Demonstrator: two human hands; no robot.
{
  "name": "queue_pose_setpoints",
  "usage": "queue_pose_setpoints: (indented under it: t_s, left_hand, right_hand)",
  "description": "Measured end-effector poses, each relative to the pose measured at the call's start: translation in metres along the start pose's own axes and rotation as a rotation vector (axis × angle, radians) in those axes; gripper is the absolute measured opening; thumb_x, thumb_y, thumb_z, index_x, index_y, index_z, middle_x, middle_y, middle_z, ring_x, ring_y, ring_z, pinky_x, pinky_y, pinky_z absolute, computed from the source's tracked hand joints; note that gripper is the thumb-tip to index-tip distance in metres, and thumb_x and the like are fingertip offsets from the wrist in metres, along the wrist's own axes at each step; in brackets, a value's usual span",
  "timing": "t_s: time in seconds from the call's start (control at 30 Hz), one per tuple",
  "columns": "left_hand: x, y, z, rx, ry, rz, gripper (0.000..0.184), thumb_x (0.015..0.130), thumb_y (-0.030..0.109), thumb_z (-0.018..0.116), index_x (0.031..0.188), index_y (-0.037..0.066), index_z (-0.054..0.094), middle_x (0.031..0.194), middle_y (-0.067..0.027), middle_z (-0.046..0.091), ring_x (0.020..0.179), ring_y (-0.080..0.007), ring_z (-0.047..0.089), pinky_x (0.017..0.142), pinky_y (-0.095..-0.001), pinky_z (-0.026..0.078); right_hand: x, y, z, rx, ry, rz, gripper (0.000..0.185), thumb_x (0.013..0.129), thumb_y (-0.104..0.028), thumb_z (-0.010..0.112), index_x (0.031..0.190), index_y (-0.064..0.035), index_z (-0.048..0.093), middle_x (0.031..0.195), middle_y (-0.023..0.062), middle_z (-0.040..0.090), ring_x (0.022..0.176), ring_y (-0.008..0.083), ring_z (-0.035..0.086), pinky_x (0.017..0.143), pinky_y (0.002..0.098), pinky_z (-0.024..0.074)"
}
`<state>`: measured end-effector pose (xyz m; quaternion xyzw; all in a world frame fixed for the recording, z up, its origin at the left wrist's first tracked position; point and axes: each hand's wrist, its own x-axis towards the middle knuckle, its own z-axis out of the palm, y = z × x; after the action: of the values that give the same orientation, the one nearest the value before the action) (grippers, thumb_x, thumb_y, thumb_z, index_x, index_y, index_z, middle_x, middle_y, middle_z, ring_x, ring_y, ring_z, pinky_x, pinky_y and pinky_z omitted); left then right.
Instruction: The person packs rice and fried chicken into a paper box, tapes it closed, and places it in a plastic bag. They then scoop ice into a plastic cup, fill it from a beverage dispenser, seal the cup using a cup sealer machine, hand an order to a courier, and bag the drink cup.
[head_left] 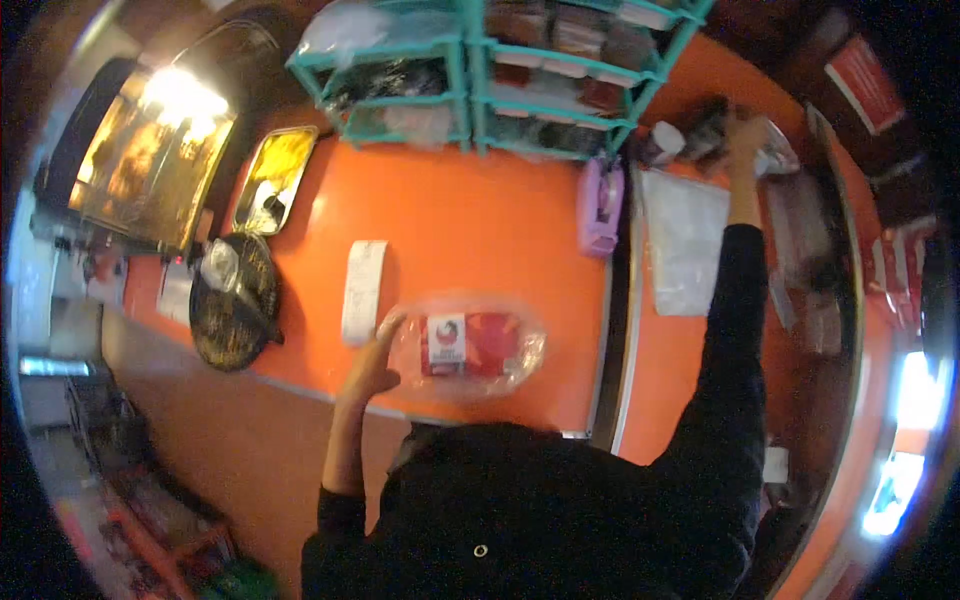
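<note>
On the orange counter in front of me lies an oval clear plastic package (530,345) with a red and white printed label (447,342) on it. My left hand (372,368) is at its left end, thumb and fingers curved around the edge. A long white paper receipt (364,290) lies just beyond that hand. Far off to the right, my right hand (742,140) reaches among dark and shiny wrapped items (775,150) at the back of the side counter. Its fingers are smeared by motion, so what they touch is unclear.
A teal rack (468,85) with packed shelves stands at the back. A purple tape dispenser (600,207) and clear plastic bags (685,240) are at the right. At left are a lit glass warmer (150,160), a metal tray (275,180) and a round dark container (235,300).
</note>
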<state>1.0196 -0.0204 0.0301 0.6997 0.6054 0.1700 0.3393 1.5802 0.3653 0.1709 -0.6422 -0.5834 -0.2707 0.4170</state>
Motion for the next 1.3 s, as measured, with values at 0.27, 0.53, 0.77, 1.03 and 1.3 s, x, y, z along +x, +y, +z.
queue_pose_setpoints:
  t_s: [0.27,0.53,0.77,1.03,1.3]
  left_hand:
    - [-0.015,0.049,-0.041,0.26,0.109,-0.201,0.076,0.065,-0.008,0.05,0.135,0.02,0.038,0.119,-0.0206,0.053,0.099,-0.0403,0.056,0.079,-0.0459,0.049]
    - [-0.045,0.097,-0.106,0.281,0.357,0.095,0.058,0.07,-0.006,0.048,0.124,0.016,0.052,0.088,-0.0147,0.066,0.079,-0.0378,0.059,0.073,-0.0433,0.047]
    - [-0.022,0.083,-0.107,-1.452,0.031,-0.018,0.039,0.089,0.014,0.05,0.127,0.012,0.043,0.095,-0.0097,0.061,0.08,-0.0168,0.06,0.072,-0.0318,0.05]
    - [0.004,0.126,-0.067,-1.7,-0.494,0.226,0.044,0.095,0.027,0.046,0.133,0.01,0.033,0.111,-0.0194,0.058,0.105,-0.0282,0.058,0.091,-0.0401,0.045]
    - [-0.025,0.142,-0.085,-0.939,-0.497,0.243,0.05,0.091,0.03,0.056,0.131,0.007,0.038,0.111,-0.0186,0.059,0.109,-0.0238,0.057,0.094,-0.0362,0.043]
  right_hand:
    - [-0.144,-0.226,-0.173,1.482,-0.697,0.15,0.02,0.095,-0.02,0.048,0.098,-0.001,0.056,0.085,0.009,0.064,0.07,0.0179,0.059,0.064,0.0319,0.0495]
    - [-0.285,-0.304,-0.163,0.358,-1.511,-0.824,0.041,0.089,-0.044,0.049,0.088,-0.0064,0.066,0.09,0.0201,0.064,0.085,0.0373,0.06,0.076,0.0445,0.0483]
    - [-0.156,-0.304,-0.261,0.421,-1.192,-0.949,0.045,0.086,-0.038,0.058,0.056,-0.0048,0.058,0.057,0.0156,0.056,0.059,0.0349,0.056,0.065,0.0418,0.0426]
    - [-0.255,-0.335,-0.263,1.123,-0.636,-0.303,0.048,0.074,-0.039,0.07,0.107,-0.0049,0.061,0.103,0.0162,0.061,0.106,0.034,0.054,0.092,0.0443,0.0385]
    - [-0.418,-0.306,-0.169,0.727,-0.998,-0.075,0.043,0.076,-0.033,0.067,0.107,-0.0036,0.06,0.094,0.0139,0.06,0.099,0.032,0.055,0.085,0.0405,0.0432]
